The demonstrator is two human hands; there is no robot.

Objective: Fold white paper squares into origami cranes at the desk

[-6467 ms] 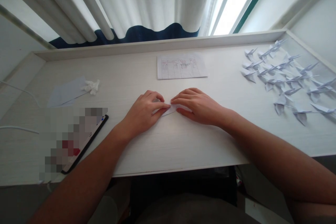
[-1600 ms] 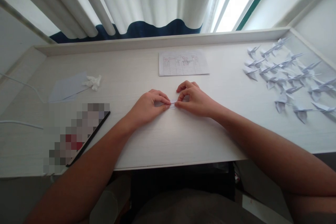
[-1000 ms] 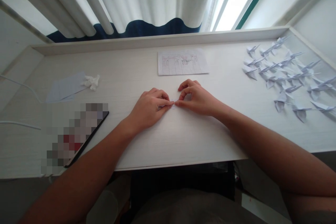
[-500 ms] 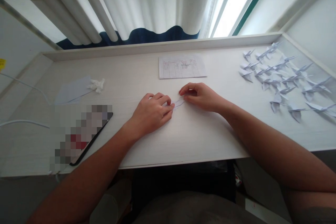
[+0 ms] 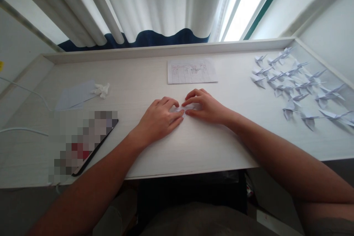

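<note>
A small piece of folded white paper (image 5: 179, 109) lies on the desk, mostly covered by my fingers. My left hand (image 5: 157, 121) pinches its left part, with the thumb and fingertips pressing it down on the desk. From the other side, my right hand (image 5: 208, 108) has its thumb and curled fingers on the paper, close to the left fingertips. The exact shape of the folds is hidden between the hands.
Several folded paper cranes (image 5: 300, 83) stand at the right of the white desk (image 5: 155, 158). A printed form (image 5: 192, 73) lies behind my hands. To the left are loose white sheets (image 5: 73, 96), a crumpled tissue (image 5: 101, 90) and a pixelated device (image 5: 91, 140) with cables nearby.
My right hand has moved left and its fingertips now sit close to my left hand, covering more of the paper. The left hand has stayed nearly in place.
</note>
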